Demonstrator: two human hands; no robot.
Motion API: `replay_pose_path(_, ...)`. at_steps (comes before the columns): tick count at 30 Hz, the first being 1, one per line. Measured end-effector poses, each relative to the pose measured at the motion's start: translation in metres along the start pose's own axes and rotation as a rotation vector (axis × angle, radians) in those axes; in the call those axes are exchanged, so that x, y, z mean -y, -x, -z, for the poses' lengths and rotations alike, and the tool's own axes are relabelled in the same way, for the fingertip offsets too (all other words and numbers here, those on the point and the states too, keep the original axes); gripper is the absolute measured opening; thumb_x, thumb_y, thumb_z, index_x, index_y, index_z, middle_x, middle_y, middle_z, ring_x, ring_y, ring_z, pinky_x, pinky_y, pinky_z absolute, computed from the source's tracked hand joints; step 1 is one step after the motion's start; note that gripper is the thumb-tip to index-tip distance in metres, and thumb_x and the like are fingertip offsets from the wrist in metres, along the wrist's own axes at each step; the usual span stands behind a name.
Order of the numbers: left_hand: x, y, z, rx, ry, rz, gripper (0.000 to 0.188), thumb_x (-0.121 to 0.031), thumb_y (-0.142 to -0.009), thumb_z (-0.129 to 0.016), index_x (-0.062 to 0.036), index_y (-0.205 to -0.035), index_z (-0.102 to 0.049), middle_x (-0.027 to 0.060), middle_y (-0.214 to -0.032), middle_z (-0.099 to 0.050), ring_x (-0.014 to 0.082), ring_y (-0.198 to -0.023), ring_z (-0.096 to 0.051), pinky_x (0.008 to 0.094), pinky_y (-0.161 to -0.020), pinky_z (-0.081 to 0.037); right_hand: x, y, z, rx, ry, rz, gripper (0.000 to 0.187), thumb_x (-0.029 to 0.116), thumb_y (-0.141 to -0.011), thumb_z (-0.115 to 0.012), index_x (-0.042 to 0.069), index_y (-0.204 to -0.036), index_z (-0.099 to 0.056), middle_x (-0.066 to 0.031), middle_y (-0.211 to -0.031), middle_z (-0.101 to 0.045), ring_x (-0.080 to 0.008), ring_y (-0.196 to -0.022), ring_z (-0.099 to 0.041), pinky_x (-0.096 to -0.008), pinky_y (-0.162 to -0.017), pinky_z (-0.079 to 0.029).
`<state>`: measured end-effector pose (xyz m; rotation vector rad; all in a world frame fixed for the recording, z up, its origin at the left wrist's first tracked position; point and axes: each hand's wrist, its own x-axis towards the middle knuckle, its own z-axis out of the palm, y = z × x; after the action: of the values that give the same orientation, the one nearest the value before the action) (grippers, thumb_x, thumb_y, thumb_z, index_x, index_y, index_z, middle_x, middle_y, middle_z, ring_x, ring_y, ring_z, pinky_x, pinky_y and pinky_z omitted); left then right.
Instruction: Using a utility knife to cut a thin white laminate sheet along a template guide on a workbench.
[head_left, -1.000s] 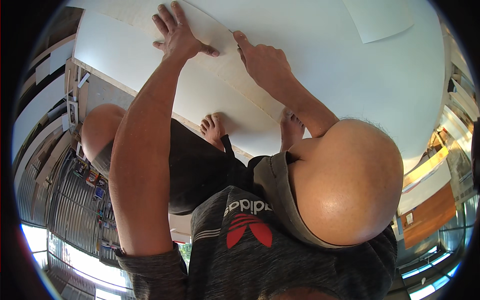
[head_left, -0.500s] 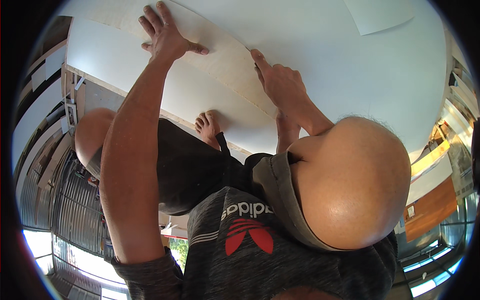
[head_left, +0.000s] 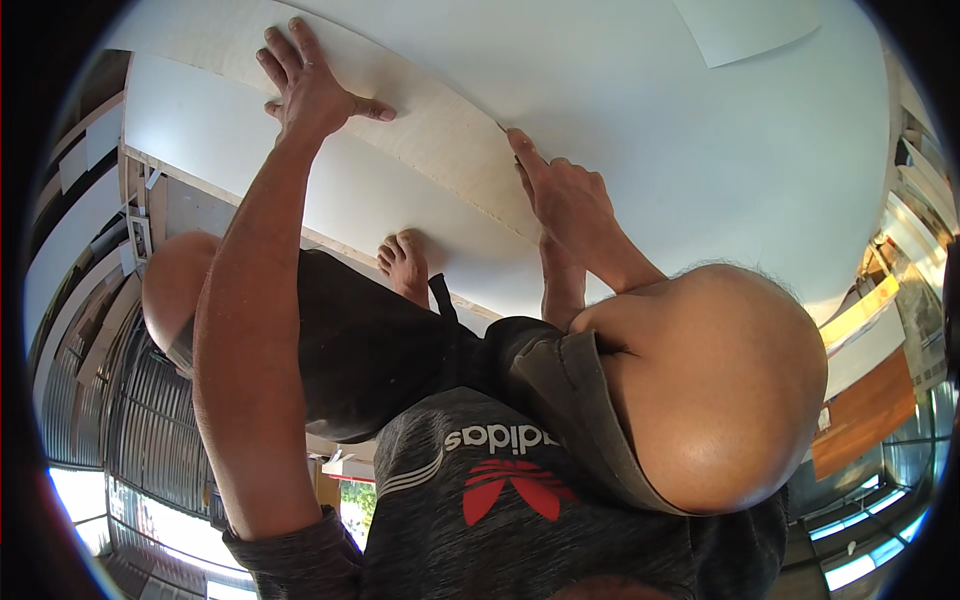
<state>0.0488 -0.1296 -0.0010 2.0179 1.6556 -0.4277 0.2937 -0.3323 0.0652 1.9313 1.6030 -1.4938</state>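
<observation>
My left hand lies with spread fingers on a long, pale wooden strip, pressing it against a large white sheet. Along the strip's far edge, my right hand is closed, its index finger stretched forward. A small thin tip pokes out just ahead of that finger, touching the edge. The rest of what the right hand grips is hidden under the fingers, so its kind cannot be made out. My bare foot rests on the white surface on the near side of the strip.
A smaller white sheet lies on the large one at the far right. My bent knee rises close to the right forearm. Stacked panels stand at the left, and a brown board at the right.
My right hand has slid a little along the strip's edge, to the right and toward me. My left hand keeps its place on the strip, while the whole view has shifted slightly.
</observation>
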Motion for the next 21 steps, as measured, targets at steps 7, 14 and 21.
replay_pose_path(7,0.001,0.0,0.0,-0.017,-0.007,-0.001,0.178,-0.052,-0.033,-0.104,-0.0085,-0.163,0.009,0.0281,-0.168,0.015,0.0515,-0.155,0.01,0.0811,-0.1,-0.033,-0.007,0.008,-0.004,-0.027,0.044,-0.004,0.051,0.014,-0.104,-0.048,0.019,-0.154,-0.035,-0.0175,-0.083,-0.065,-0.0362,-0.073,-0.067,-0.0467,-0.064,-0.052)
replay_pose_path(14,0.0,0.0,0.0,-0.011,0.0,0.001,0.178,-0.052,-0.033,-0.104,-0.0093,-0.163,0.01,0.028,-0.168,0.014,0.0512,-0.155,0.01,0.081,-0.101,-0.032,-0.016,0.012,-0.012,-0.059,0.056,-0.008,0.052,0.02,-0.108,-0.049,0.025,-0.156,-0.032,-0.0166,-0.078,-0.065,-0.0378,-0.069,-0.067,-0.0488,-0.065,-0.051)
replay_pose_path(21,0.002,0.0,-0.001,-0.026,-0.021,-0.017,0.178,-0.052,-0.033,-0.104,-0.0094,-0.163,0.009,0.0279,-0.168,0.014,0.052,-0.155,0.009,0.081,-0.101,-0.033,-0.02,0.015,-0.018,-0.088,0.076,-0.008,0.048,0.025,-0.109,-0.048,0.025,-0.155,-0.033,-0.0161,-0.075,-0.064,-0.0376,-0.066,-0.066,-0.0489,-0.062,-0.05)
